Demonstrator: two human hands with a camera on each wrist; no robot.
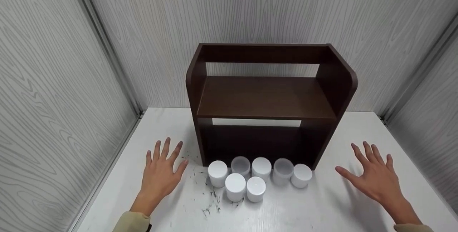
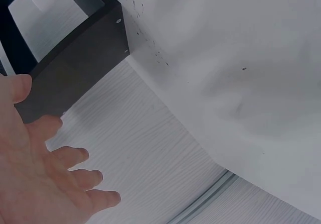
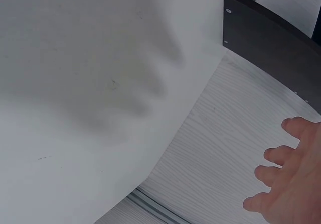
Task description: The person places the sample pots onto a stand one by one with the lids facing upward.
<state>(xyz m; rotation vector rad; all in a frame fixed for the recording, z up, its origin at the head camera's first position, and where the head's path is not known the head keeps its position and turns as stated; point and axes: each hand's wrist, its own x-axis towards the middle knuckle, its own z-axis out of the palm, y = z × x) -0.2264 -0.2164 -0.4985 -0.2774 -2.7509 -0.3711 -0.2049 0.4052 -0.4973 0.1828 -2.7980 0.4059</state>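
The cluster of white jars point(image 1: 256, 178) sits at lower centre of the frame, between the left hand point(image 1: 161, 174) and right hand point(image 1: 375, 178), both flat, fingers spread, holding nothing; the left hand lies slightly nearer, beside the leftmost jar.

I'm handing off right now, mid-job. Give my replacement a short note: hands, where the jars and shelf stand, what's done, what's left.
Left hand: open, fingers spread, flat over the table, left of the jars, holding nothing.
Right hand: open, spread, right of the jars, holding nothing.
Seven white jars: clustered on the table before the dark wooden shelf; two lack lids.
Done: nothing on the shelf; its upper board is bare.
Left: every jar is untouched, probably all to be handled.
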